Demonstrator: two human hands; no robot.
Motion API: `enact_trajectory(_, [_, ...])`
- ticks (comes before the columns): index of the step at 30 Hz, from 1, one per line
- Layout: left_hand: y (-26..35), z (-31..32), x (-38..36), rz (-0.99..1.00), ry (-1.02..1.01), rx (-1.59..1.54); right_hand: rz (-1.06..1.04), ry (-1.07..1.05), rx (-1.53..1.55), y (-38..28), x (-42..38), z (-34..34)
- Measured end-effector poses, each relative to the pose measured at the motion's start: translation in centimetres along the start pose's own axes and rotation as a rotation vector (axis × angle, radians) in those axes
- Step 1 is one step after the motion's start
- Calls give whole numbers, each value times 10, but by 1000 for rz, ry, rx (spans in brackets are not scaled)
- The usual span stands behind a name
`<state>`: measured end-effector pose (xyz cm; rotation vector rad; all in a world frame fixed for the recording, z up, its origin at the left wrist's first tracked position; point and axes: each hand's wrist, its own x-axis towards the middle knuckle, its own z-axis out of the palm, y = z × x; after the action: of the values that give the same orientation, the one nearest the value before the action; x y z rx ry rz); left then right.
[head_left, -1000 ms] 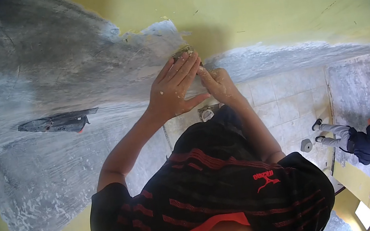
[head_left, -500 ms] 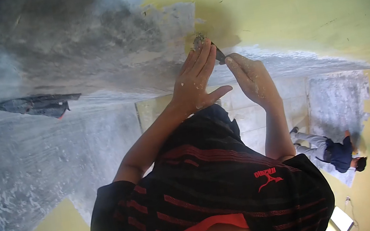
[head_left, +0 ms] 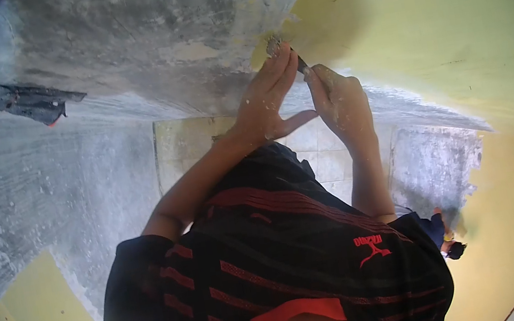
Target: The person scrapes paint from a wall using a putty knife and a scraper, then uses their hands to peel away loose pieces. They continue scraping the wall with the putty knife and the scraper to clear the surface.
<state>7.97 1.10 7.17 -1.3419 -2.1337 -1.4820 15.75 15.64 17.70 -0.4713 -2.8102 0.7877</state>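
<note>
The right hand [head_left: 340, 101] is clenched on the handle of a scraper [head_left: 286, 53], its blade tip pressed to the wall where yellow paint [head_left: 422, 13] meets bare grey plaster [head_left: 137, 38]. The left hand [head_left: 264, 102] lies released, fingers flat over the blade, probably adding pressure.

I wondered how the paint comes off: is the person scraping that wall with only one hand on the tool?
No: the right hand grips the scraper while the left hand's fingers press on its blade against the wall.
</note>
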Motion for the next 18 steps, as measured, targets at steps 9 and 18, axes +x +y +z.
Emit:
enact_trajectory(9, [5, 4, -2, -14, 63, 78, -10, 0, 36, 4, -2, 4])
enact_trajectory(18, [9, 3, -1, -10, 54, 25, -165, 51, 123, 11, 1, -2])
